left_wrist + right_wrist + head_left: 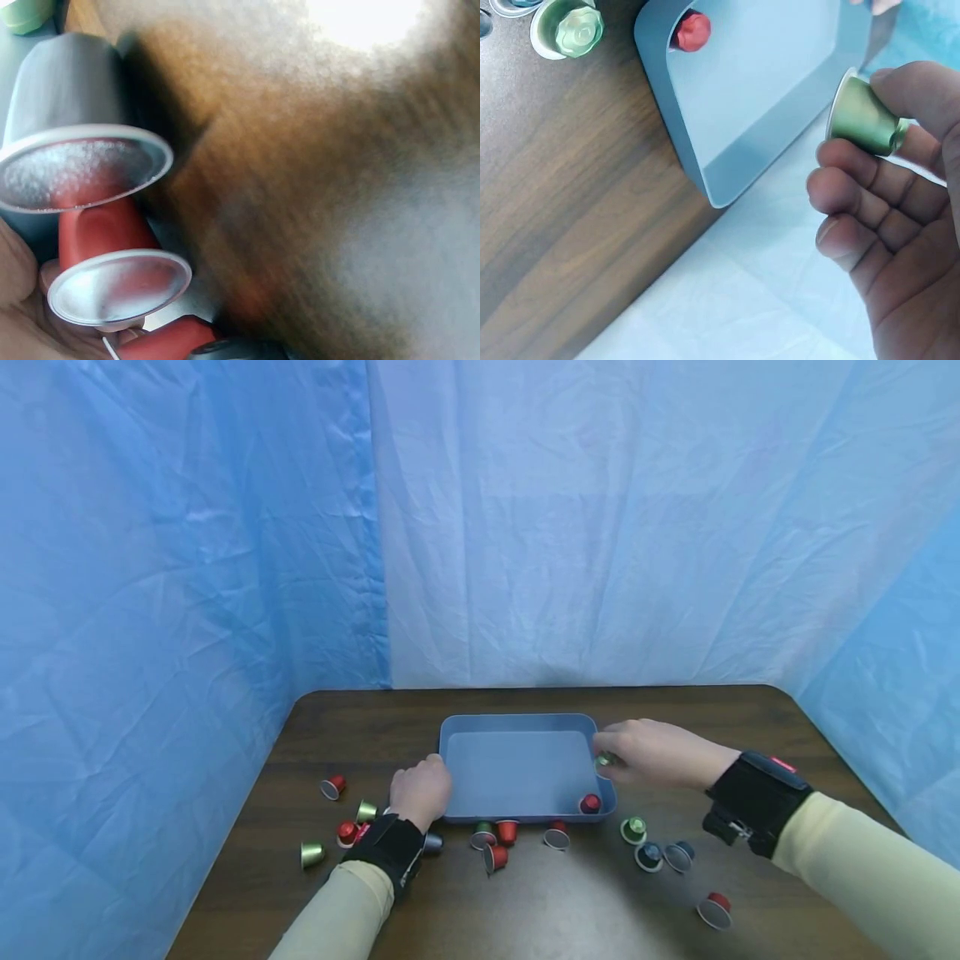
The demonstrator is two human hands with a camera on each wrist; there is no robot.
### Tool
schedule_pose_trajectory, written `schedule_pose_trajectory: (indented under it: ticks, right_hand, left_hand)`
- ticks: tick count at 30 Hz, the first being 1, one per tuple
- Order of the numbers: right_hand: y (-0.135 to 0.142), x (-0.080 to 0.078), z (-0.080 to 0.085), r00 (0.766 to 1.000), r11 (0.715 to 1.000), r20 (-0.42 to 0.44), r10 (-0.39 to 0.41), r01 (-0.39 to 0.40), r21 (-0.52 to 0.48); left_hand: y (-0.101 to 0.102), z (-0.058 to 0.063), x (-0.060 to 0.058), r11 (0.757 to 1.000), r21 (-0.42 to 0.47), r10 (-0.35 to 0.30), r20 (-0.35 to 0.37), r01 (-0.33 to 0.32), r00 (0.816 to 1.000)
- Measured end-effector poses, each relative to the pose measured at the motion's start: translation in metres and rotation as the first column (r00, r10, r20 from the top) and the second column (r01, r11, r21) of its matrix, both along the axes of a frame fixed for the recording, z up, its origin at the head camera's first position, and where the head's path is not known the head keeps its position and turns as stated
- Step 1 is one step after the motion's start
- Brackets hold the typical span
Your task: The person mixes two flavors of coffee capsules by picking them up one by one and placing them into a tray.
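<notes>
A green capsule [862,116] is pinched between the thumb and fingers of the right hand [641,749], at the right side of the blue tray [517,760]. A red capsule [590,803] sits in the tray's near right corner. The left hand [422,789] is at the tray's left side, its fingers beside another red capsule [120,289]; I cannot tell whether it grips it. More capsules [557,836] lie along the tray's near side on the dark wooden bench [585,918], backed by blue drapes [585,527].
</notes>
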State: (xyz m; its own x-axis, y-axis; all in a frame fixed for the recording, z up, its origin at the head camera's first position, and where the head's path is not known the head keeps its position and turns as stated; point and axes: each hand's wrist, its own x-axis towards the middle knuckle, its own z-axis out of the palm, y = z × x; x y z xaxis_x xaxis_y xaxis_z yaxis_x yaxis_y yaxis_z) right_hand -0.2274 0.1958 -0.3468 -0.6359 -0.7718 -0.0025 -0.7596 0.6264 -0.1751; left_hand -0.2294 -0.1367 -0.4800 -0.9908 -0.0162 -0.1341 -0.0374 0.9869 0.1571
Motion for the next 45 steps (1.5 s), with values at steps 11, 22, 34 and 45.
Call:
schedule_pose_trajectory:
  ticks: [11,22,34,45]
  right_hand:
    - [-0.011,-0.003,0.002,1.000,1.000,0.024,0.014,-0.014,0.004]
    - [-0.026,-0.006,-0.003,0.998,0.998,0.054,0.032,-0.035,0.060]
    - [-0.040,-0.008,-0.012,0.996,0.995,0.079,0.047,-0.053,0.084]
    - [-0.047,-0.010,-0.023,0.993,0.988,0.119,-0.001,-0.018,0.156]
  left_hand:
    - [-0.001,-0.001,0.002,1.000,0.013,-0.003,-0.005,0.003,1.000]
    - [-0.004,0.000,0.002,1.000,-0.011,-0.024,-0.010,0.024,1.000]
    - [-0.003,0.001,0.004,1.000,-0.001,-0.008,0.008,0.008,1.000]
    - [-0.002,0.000,0.003,1.000,0.024,0.019,0.009,-0.019,1.000]
